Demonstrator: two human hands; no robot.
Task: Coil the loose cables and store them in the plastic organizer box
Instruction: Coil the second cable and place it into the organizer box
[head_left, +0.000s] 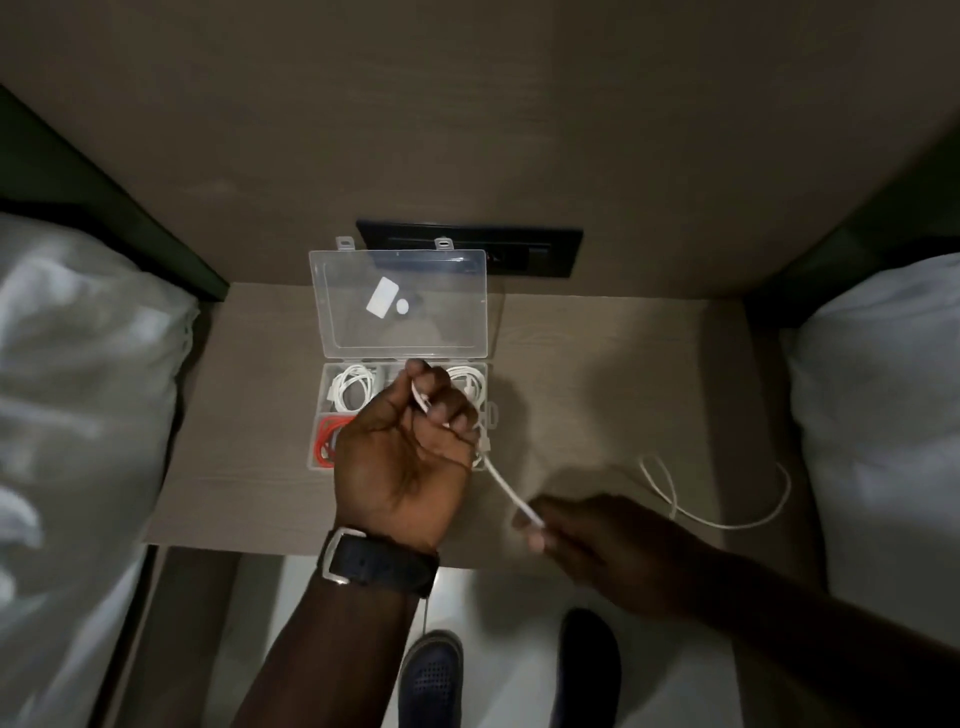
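Box (322, 395), lid up, is holding white coils and a red one (324, 441); we're gripping a cable (506, 491) with both our left hand (400, 457) and right hand (587, 540) beside it.

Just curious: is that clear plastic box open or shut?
Open. The organizer box has its clear lid swung up and back, and coiled white cables and a red cable show in its compartments.

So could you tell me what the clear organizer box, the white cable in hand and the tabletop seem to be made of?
The clear organizer box looks like glossy hard transparent plastic: the wall socket shows through its raised lid. The white cable seems smooth, flexible rubbery plastic, bending between the left hand and right hand. The tabletop appears matte wood-grain laminate, perhaps veneer.
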